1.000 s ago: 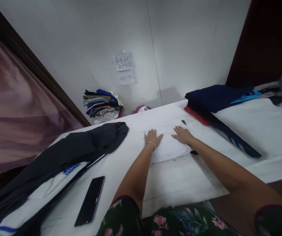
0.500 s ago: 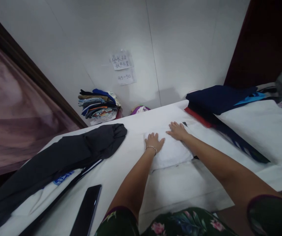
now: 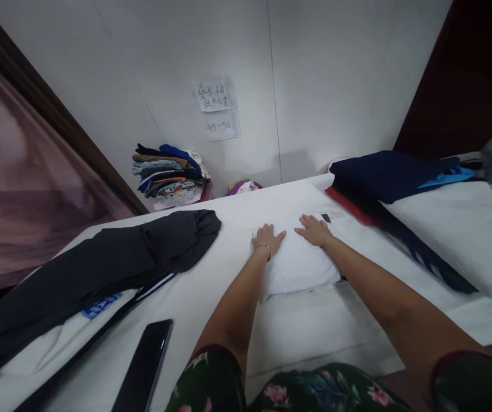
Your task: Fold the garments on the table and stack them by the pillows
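Observation:
A folded white garment (image 3: pixel 299 269) lies flat on the white-covered table (image 3: pixel 224 303) in front of me. My left hand (image 3: pixel 268 239) rests palm down on its far left part, fingers spread, a thin bracelet on the wrist. On the far right part lies my right hand (image 3: pixel 314 230), also flat with fingers apart. A small dark patch shows at the garment's far right corner, just beyond my right fingers. Neither hand grips anything. The exact kind of garment cannot be made out in its folded state.
Dark grey clothing (image 3: pixel 142 246) lies along the left, with a black phone (image 3: pixel 145 366) nearer me. At the right is a pile of navy clothing (image 3: pixel 383 174). Past the far edge stand a stack of folded clothes (image 3: pixel 170 174) and the wall with paper notes (image 3: pixel 217 106).
My view has shifted slightly. Both hands stay flat on the white garment, the left sliding a little away from me, and more of the dark corner patch shows by the right hand.

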Tool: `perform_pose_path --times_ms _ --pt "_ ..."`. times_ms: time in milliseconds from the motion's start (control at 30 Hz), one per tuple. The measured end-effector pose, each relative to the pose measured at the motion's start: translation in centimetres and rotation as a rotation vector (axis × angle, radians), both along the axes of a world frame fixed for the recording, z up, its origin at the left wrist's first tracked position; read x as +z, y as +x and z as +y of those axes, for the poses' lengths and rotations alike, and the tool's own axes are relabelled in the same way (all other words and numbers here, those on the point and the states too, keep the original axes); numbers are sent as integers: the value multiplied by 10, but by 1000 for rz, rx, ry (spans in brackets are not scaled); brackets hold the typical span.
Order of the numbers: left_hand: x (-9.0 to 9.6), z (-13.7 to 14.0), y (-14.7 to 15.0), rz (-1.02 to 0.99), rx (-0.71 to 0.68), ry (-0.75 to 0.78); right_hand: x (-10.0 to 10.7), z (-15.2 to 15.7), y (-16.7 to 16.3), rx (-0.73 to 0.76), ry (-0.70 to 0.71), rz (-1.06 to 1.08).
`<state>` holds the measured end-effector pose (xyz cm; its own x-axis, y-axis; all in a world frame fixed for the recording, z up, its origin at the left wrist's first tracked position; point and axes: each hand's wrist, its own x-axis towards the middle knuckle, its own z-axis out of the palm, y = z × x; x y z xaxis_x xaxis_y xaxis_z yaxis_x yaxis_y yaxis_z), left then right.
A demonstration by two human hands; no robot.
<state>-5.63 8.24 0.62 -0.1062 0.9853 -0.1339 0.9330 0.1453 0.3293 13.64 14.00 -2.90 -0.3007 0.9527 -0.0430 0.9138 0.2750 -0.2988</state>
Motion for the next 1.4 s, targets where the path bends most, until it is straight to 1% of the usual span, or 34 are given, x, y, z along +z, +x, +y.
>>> perform_pose_path --times_ms 67,133,333,400,467,567,633,700,833,900,967,1067,1200,1300,1400 --pt "-3 1 -3 -70 22 -32 -2 1 1 1 -2 5" --pt "-6 0 -5 -107 40 -23 -4 1 0 -2 1 12" --pt "-7 -4 -3 -120 49 15 0 6 0 0 -19 32" --pt "-7 -4 -3 -121 48 32 2 10 6 -5 -25 37" --pt "-8 -5 -3 -124 45 41 2 13 14 -41 -32 47" --pt "-11 -5 -3 -122 47 35 -3 18 26 -98 -60 73" --pt "-13 -4 -4 -130 49 26 -8 20 30 -109 -79 100" --pt "-17 -2 -7 -160 49 34 -12 22 31 -112 -89 133" --pt "-21 1 -19 -304 52 54 -13 20 42 -89 -107 217" --pt "-22 -3 -25 -352 63 54 -10 13 53 -72 -113 266" --pt "-22 -12 -29 -355 78 60 -7 1 66 -66 -116 317" --pt "-23 -36 -28 -342 103 97 -1 -25 80 -90 -106 375" --pt "-28 -73 -17 -359 144 168 3 -62 86 -159 -9 420" --pt "-31 -92 -8 -382 185 180 3 -80 86 -185 80 364" --pt "-30 -100 -1 -374 202 177 7 -85 84 -219 135 242"
